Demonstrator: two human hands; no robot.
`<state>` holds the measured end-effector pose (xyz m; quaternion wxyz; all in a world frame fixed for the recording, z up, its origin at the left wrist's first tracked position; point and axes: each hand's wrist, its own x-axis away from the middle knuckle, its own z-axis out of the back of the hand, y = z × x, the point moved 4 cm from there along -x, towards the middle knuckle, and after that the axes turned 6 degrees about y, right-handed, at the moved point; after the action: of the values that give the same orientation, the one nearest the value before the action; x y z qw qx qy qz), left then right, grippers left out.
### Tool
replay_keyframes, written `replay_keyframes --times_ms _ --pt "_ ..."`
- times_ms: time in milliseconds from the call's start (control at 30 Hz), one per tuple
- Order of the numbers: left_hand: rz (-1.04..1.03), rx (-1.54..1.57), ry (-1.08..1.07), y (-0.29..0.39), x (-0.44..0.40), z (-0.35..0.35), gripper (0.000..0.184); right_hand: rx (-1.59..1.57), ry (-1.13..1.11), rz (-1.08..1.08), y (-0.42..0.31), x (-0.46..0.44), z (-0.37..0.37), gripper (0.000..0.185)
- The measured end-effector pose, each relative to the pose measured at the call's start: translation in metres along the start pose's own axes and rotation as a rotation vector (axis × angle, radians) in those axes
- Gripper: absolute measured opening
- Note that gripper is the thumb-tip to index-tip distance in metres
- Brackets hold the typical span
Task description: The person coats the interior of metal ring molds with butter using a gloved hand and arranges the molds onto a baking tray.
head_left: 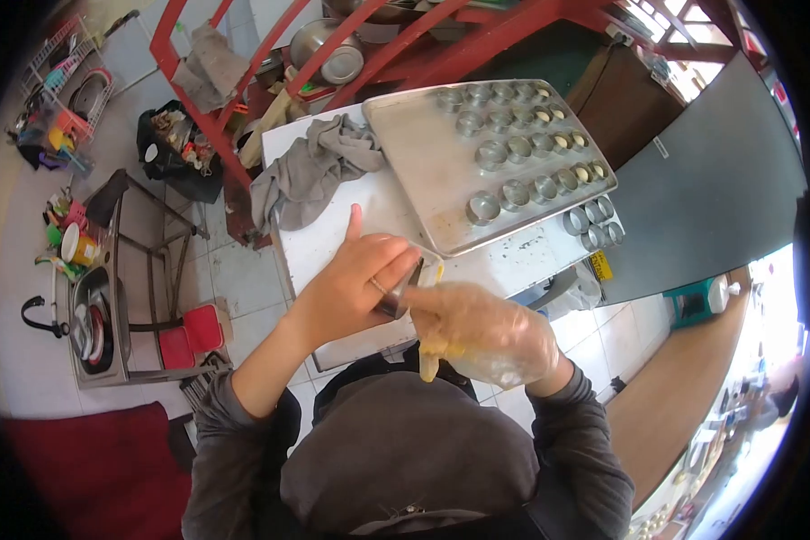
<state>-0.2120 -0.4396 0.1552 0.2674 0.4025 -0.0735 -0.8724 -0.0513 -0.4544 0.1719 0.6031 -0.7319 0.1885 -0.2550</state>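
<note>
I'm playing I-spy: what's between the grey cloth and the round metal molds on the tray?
In the head view, only a bare stretch of tray lies between the grey cloth and the round metal molds.

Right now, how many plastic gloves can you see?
1: a clear plastic glove, on the right hand, with yellow, dough-like stuff by its fingers. The left hand looks bare. Others could be hidden among the background clutter.

Both bare forearms (274,362), in dark grey sleeves (594,459) pushed up, angle inward; the bare left hand (355,277) curls, one digit extended, while the right hand (486,326), in a yellow-smeared translucent plastic glove (522,346), sits just beside it
</note>
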Motion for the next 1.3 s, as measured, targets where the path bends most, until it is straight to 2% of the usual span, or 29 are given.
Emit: replay_keyframes --times_ms 33,133,233,333,367,467,500,600,633,667,867,1067,1300 --pt "0.043 0.026 -0.022 -0.003 -0.004 -0.002 0.077 -0.304 0.039 0.085 0.007 0.004 0.007 0.053" --pt "0.097 0.075 -0.077 -0.008 -0.019 -0.014 0.082 -0.577 0.179 0.157 0.018 0.011 0.027 0.057" --pt "0.139 0.106 -0.115 -0.016 -0.038 -0.026 0.084 -0.358 0.334 0.010 0.031 0.002 0.051 0.060" --pt "0.191 0.130 -0.151 -0.022 -0.060 -0.044 0.084 0.486 0.144 -0.283 0.026 0.018 0.086 0.055" --pt "0.210 0.136 -0.165 -0.023 -0.067 -0.051 0.083 0.291 0.176 -0.257 0.026 0.026 0.088 0.052" --pt "0.361 0.194 -0.332 -0.026 -0.091 -0.069 0.083 -0.129 -0.047 -0.129 0.029 0.036 0.111 0.057" --pt "0.409 0.208 -0.309 -0.032 -0.099 -0.074 0.087 -0.255 0.024 -0.018 0.024 0.042 0.120 0.065" --pt "0.503 0.165 -0.222 -0.067 -0.115 -0.099 0.098 -0.256 0.141 0.091 -0.005 0.056 0.164 0.065" --pt "0.492 0.095 -0.188 -0.089 -0.119 -0.113 0.102 -0.023 0.320 0.081 -0.009 0.065 0.178 0.062" --pt "0.481 0.025 -0.153 -0.110 -0.125 -0.126 0.106 -0.058 0.364 0.069 -0.006 0.072 0.191 0.061" --pt "0.697 -0.390 -0.409 -0.184 -0.170 -0.193 0.102 -0.279 0.575 0.011 0.029 0.133 0.249 0.056" --pt "0.681 -0.406 -0.412 -0.222 -0.151 -0.233 0.101 -0.288 0.605 -0.023 0.050 0.171 0.282 0.057" --pt "0.647 -0.413 -0.478 -0.215 -0.153 -0.242 0.108 -0.345 0.597 -0.020 0.053 0.177 0.290 0.055"
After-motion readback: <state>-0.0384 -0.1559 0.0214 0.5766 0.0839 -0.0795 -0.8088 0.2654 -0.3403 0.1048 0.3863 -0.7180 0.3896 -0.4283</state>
